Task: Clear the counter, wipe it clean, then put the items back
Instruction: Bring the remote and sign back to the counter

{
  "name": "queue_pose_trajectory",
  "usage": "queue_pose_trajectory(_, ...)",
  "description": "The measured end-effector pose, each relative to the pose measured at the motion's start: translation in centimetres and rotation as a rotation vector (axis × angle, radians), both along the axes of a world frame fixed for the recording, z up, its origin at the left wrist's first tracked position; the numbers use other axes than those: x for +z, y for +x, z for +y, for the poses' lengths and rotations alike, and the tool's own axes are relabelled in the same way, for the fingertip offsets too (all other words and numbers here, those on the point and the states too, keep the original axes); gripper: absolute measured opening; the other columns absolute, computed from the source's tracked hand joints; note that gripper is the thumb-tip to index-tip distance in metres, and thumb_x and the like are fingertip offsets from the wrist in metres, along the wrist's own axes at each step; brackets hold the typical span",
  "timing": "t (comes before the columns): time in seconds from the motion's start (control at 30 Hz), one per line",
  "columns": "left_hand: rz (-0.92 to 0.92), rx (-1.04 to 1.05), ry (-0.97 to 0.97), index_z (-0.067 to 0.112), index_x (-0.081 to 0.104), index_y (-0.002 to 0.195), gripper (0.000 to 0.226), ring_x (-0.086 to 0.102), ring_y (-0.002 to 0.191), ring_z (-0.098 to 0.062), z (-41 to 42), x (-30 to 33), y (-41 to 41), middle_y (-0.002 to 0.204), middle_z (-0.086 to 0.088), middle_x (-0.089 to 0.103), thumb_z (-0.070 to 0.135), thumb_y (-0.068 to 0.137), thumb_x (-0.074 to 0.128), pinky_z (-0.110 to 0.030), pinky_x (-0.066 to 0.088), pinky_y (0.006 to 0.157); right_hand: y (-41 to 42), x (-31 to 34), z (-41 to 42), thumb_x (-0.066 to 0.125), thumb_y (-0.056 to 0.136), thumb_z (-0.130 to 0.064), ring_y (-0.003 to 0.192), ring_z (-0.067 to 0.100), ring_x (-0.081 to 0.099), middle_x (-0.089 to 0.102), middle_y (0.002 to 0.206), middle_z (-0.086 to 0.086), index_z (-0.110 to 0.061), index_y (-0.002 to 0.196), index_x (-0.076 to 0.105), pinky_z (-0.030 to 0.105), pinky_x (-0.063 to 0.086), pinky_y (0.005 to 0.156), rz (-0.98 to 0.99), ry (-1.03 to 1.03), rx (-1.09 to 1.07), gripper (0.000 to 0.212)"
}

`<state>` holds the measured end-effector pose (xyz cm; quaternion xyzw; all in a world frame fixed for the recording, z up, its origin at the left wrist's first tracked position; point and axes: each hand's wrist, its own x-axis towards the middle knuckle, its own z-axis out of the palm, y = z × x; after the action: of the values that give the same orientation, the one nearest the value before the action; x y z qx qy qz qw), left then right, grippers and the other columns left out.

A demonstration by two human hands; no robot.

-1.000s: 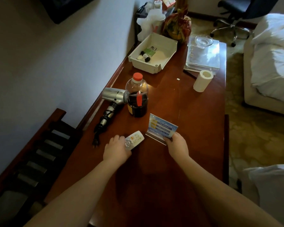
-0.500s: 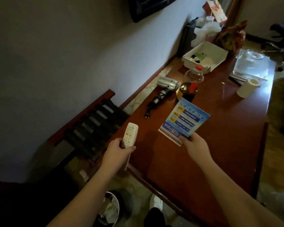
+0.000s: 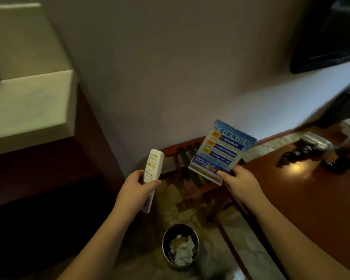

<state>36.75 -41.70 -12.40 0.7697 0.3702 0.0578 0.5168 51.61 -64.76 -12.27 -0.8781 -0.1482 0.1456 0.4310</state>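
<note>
1. A white remote control (image 3: 152,168) carries yellow and orange buttons.
2. A blue sign card (image 3: 220,152) shows orange number tabs.
3. The bench (image 3: 303,199) is reddish-brown wood.
4. A silver hair dryer (image 3: 316,142) gleams.

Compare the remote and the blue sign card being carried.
The remote is a narrow white bar with buttons; the sign card is a wide, flat blue sheet with printed text. The left hand wraps the remote's lower half; the right hand pinches the card's bottom edge. Both are held off the counter.
</note>
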Motion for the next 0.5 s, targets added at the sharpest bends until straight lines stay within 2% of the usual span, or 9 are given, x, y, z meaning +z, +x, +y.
queue_pose_trajectory(0.1,-0.027,0.114,0.055,0.025,0.049,0.134,0.059,0.055,0.103,-0.012,3.4,1.8,-5.3,0.127,0.005,0.052,0.042,0.082,0.071,-0.026,0.045,0.065,-3.1,2.2,5.0,0.060,0.092,-0.031,0.100,0.009,0.048,0.058,0.111,-0.006,-0.022,0.122,0.060,0.026,0.035,0.084,-0.017,0.000,0.119,0.032)
queue_pose_trajectory(0.2,-0.044,0.218,0.114,0.024,0.047,0.136,0.062,0.053,0.102,-0.011,6.3,3.4,-10.0,0.128,0.005,0.052,0.041,0.082,0.072,-0.025,0.043,0.064,-5.8,4.1,9.9,0.060,0.092,-0.031,0.113,0.017,0.053,0.060,0.122,-0.002,-0.021,0.125,0.059,0.027,0.036,0.087,-0.055,0.002,0.229,0.034)
queue_pose_trajectory(0.3,-0.061,0.301,0.157,0.024,0.047,0.136,0.063,0.055,0.102,-0.012,8.8,5.2,-14.4,0.128,0.004,0.051,0.042,0.081,0.073,-0.027,0.047,0.067,-8.2,5.7,14.3,0.061,0.091,-0.031,0.100,0.011,0.054,0.062,0.112,-0.006,-0.024,0.120,0.060,0.027,0.038,0.083,-0.053,0.044,0.337,0.029)
queue_pose_trajectory(0.43,-0.085,0.369,0.234,0.024,0.049,0.135,0.063,0.055,0.099,-0.008,11.6,7.7,-18.7,0.125,0.007,0.050,0.041,0.080,0.074,-0.038,0.053,0.082,-10.0,8.2,19.1,0.064,0.089,-0.032,0.089,0.011,0.057,0.063,0.098,-0.009,-0.030,0.109,0.061,0.028,0.041,0.075,-0.058,0.054,0.466,0.020)
queue_pose_trajectory(0.5,-0.097,0.389,0.289,0.024,0.049,0.134,0.060,0.053,0.092,-0.003,12.9,9.2,-20.2,0.120,0.009,0.048,0.039,0.081,0.073,-0.036,0.052,0.081,-10.6,9.5,21.3,0.065,0.089,-0.028,0.084,0.008,0.059,0.064,0.096,-0.012,-0.037,0.102,0.060,0.025,0.043,0.071,-0.059,0.101,0.534,0.016)
